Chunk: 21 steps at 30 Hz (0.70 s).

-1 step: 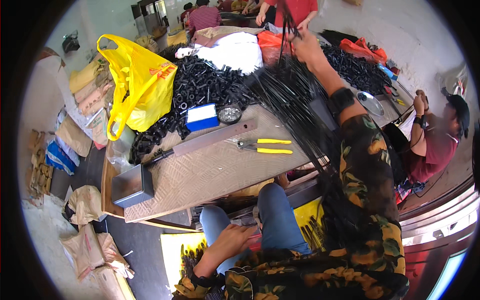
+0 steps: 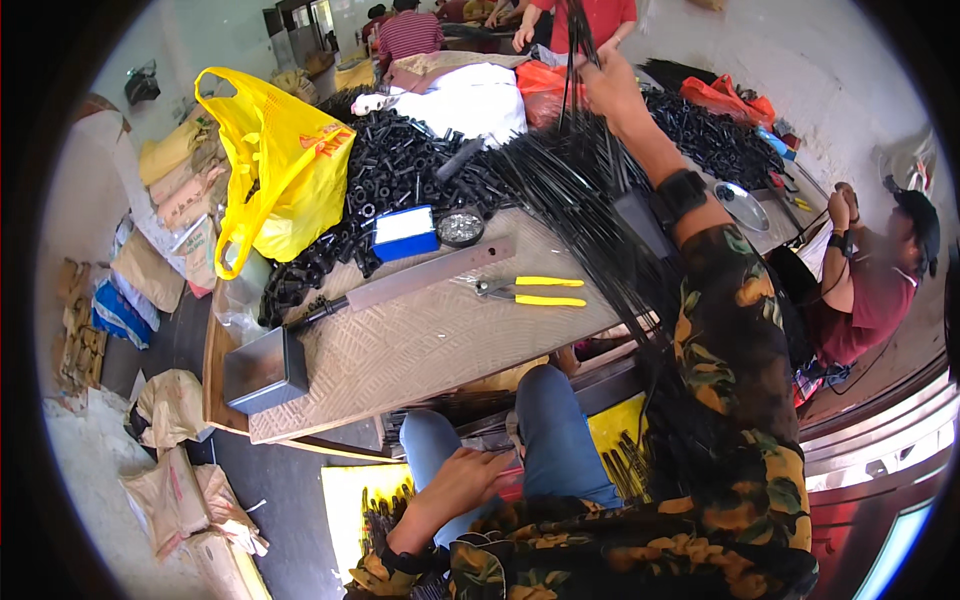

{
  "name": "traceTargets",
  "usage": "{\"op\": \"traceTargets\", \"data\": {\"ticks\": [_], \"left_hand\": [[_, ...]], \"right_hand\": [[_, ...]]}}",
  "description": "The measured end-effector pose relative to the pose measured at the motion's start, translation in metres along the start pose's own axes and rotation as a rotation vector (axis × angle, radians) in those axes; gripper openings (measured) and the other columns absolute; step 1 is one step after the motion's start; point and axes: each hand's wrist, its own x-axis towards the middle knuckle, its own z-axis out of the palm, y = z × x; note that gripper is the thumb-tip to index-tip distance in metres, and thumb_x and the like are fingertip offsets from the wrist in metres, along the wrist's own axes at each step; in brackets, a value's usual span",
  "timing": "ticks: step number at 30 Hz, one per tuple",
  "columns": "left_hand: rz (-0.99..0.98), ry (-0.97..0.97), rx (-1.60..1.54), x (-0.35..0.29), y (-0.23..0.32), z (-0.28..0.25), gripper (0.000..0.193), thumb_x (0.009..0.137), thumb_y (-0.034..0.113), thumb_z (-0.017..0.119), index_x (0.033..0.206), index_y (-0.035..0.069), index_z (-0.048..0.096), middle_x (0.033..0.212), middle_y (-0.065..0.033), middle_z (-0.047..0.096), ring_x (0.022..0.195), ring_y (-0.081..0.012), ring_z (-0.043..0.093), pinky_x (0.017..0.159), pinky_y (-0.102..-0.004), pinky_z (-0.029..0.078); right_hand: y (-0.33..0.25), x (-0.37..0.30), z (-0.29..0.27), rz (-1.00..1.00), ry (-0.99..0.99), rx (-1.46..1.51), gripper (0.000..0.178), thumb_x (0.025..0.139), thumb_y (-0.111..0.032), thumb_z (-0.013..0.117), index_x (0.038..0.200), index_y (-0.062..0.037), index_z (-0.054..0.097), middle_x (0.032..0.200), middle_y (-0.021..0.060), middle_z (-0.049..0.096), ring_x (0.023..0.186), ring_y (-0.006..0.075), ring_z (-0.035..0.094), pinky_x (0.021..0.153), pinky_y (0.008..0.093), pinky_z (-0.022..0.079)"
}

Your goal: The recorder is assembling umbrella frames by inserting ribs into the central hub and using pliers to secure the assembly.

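My right hand [image 2: 610, 88] is raised at arm's length over the far right of the table, its fingers closed round a bunch of thin black rods [image 2: 575, 60] standing upright. Below it, more long black rods [image 2: 570, 195] lie in a slanting heap toward the table's right edge. On my lap rests my left hand [image 2: 455, 488], fingers stretched out and nothing seen in them, beside a small red thing [image 2: 511, 486] between my thighs. A blurred dark-grey piece [image 2: 460, 160] shows over the pile of small black plastic parts [image 2: 400, 165].
On the table [image 2: 400, 350] lie yellow-handled pliers [image 2: 530, 291], a long flat blade [image 2: 430, 275], a grey box [image 2: 265, 370], a blue box [image 2: 404, 235], a round tin [image 2: 461, 228] and a yellow bag [image 2: 290, 180]. A co-worker [image 2: 865, 270] sits at right; another person [image 2: 590, 20] stands behind.
The bunch of rods in my right hand, smeared before, now stands straighter. The blurred grey piece has appeared over the black parts. My left hand keeps its place.
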Motion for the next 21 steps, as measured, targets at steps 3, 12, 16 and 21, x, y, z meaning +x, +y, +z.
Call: {"op": "traceTargets", "data": {"ticks": [3, 12, 16, 21], "left_hand": [[0.010, 0.030, 0.015, -0.002, 0.000, -0.001, 0.036, 0.082, 0.026, 0.059, 0.113, 0.007, 0.055, 0.090, -0.0154, 0.063, 0.080, -0.0310, 0.059, 0.079, -0.0380, 0.043], [0.147, 0.178, -0.248, 0.007, 0.046, -0.075, 0.031, 0.083, 0.019, 0.061, 0.110, 0.004, 0.056, 0.084, -0.0118, 0.063, 0.071, -0.0288, 0.062, 0.059, -0.0355, 0.050], [0.198, 0.539, -0.491, 0.028, 0.065, -0.118, 0.037, 0.088, 0.017, 0.056, 0.121, 0.002, 0.048, 0.097, -0.0120, 0.060, 0.090, -0.0222, 0.061, 0.078, -0.0326, 0.048], [-0.260, 1.052, -0.780, 0.068, 0.004, -0.187, 0.053, 0.087, 0.034, 0.055, 0.119, -0.007, 0.042, 0.110, -0.0149, 0.054, 0.102, -0.0193, 0.051, 0.087, -0.0335, 0.041]], "right_hand": [[-0.033, -0.001, 0.027, -0.168, 0.295, -0.101, 0.031, 0.084, -0.025, 0.057, 0.086, 0.0056, 0.051, 0.074, 0.0226, 0.059, 0.069, 0.0354, 0.060, 0.063, 0.0407, 0.044], [-0.044, -0.188, 0.149, -0.181, -0.030, 0.253, 0.016, 0.088, -0.014, 0.054, 0.090, -0.0009, 0.045, 0.075, 0.0196, 0.058, 0.073, 0.0372, 0.060, 0.061, 0.0396, 0.045], [-0.076, -0.163, 0.149, -0.302, -0.228, -0.052, 0.014, 0.086, -0.016, 0.054, 0.088, -0.0041, 0.047, 0.070, 0.0205, 0.058, 0.069, 0.0417, 0.056, 0.056, 0.0466, 0.043], [-0.127, -0.158, 0.141, -0.397, -0.458, -0.155, 0.016, 0.080, -0.013, 0.058, 0.090, -0.0043, 0.049, 0.071, 0.0192, 0.058, 0.070, 0.0404, 0.057, 0.057, 0.0469, 0.043]]}}
